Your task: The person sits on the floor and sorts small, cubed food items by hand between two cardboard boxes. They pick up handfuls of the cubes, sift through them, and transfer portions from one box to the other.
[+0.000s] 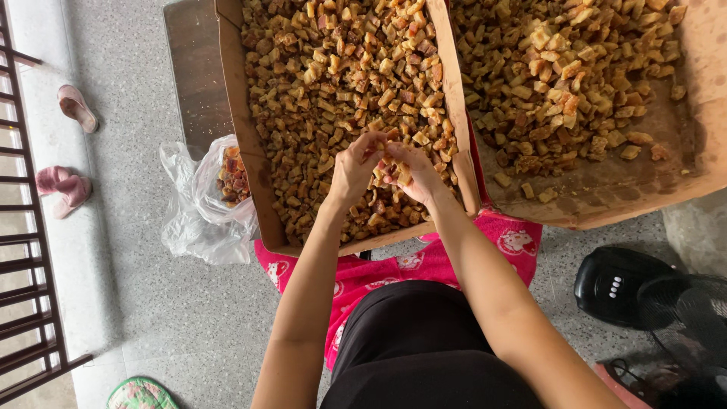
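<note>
A person is sitting and looking down at two hands meeting over a shallow cardboard tray (231,113) heaped with small golden-brown fried cubes (333,76), probably pork crackling or a similar snack. The left hand (353,168) and the right hand (413,173) are touching at the fingertips above the near right part of this tray, and together they are pinching a few of the cubes; the left grip is narrow, closed on pieces between thumb and fingers, and the right grip is likewise curled around a small piece (403,174). A second cardboard tray (606,204) is lying to the right, its pile (575,68) thinner, with bare greasy cardboard showing along its near edge. Left of the first tray, a clear plastic bag (198,204) is resting on the speckled floor (151,303) and holding only a small handful of darker pieces (231,178), while the tray by the hands is looking full, so most of the sorting appears left to do. A pink patterned cloth (424,265) is spreading under the trays, a black fan (644,291) is standing near right, and pink slippers (68,144) are lying far left beside a railing (23,250).
</note>
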